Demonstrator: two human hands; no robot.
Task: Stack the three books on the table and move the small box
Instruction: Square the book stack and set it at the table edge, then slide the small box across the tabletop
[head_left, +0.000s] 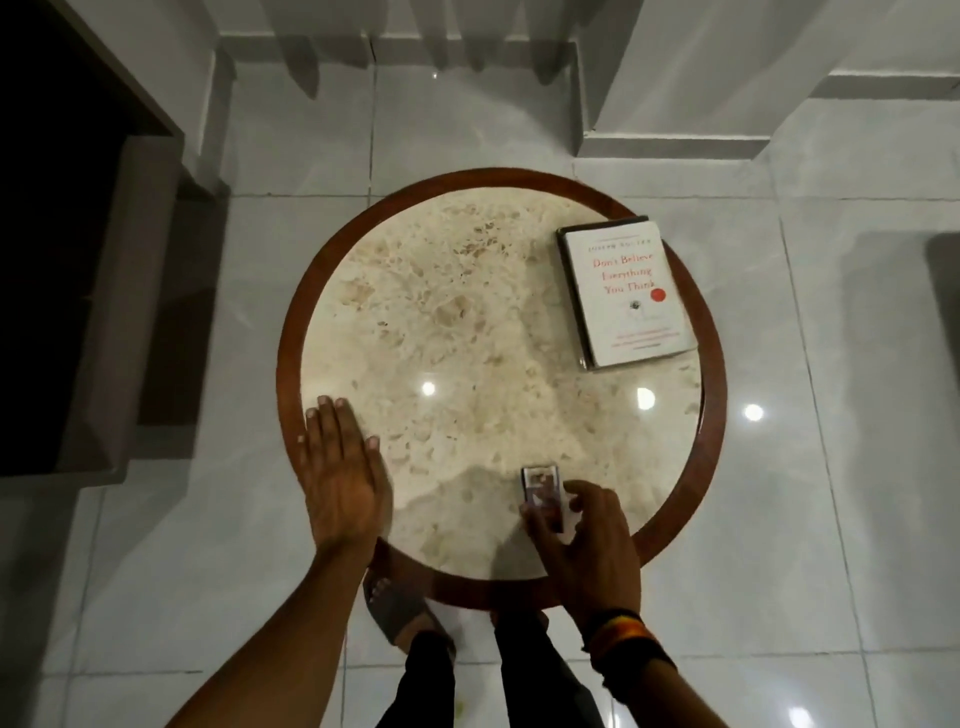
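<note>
A stack of books (628, 293) lies at the right side of the round marble table (467, 332); a white book with red title letters is on top, and dark edges of books under it show at its left side. The small box (541, 486) stands near the table's front edge. My right hand (582, 535) has thumb and fingers closed around the box's near end. My left hand (340, 478) lies flat, palm down, fingers together, on the table's left front edge and holds nothing.
The table has a brown wooden rim (288, 364). Glossy grey floor tiles surround it. A dark sofa or cabinet (78, 260) stands at the left, white steps (675, 104) at the back right. My feet (400, 608) are under the front rim.
</note>
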